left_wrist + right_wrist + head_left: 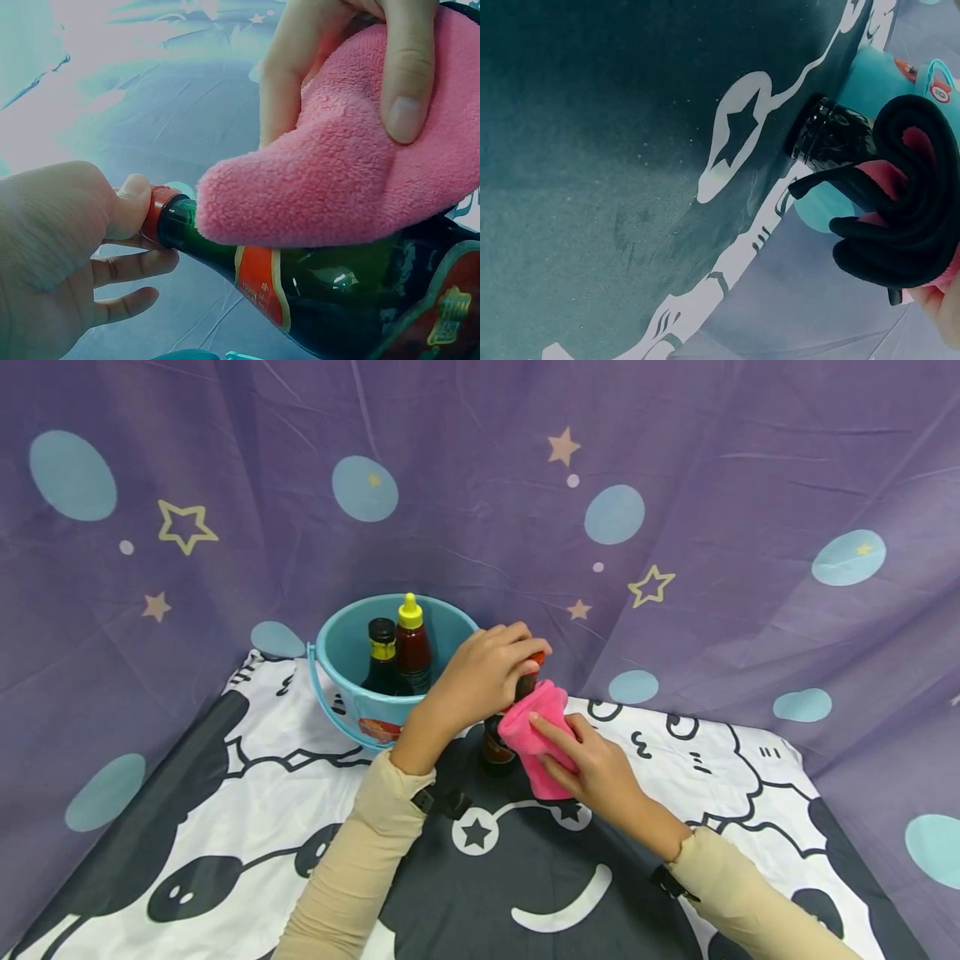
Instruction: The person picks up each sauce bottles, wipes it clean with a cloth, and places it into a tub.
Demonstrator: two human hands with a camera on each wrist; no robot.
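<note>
A dark glass bottle [330, 289] with a red cap [537, 657] stands on the printed cloth. My left hand [480, 672] pinches the cap between thumb and fingers, which the left wrist view shows closely. In my right hand [596, 768] is a folded pink cleaning cloth [551, 777], gripped with the thumb on top and laid against the side of the bottle. It covers part of the bottle's neck and body. The right wrist view shows the cloth's black underside [930, 255] in folds, with the bottle's base [829, 135] beyond it.
A light blue bucket [352, 685] stands at the left, close by my left wrist. Inside it are a black-capped bottle [382, 652] and a red sauce bottle [413, 647] with a yellow tip. A purple curtain [480, 543] hangs behind.
</note>
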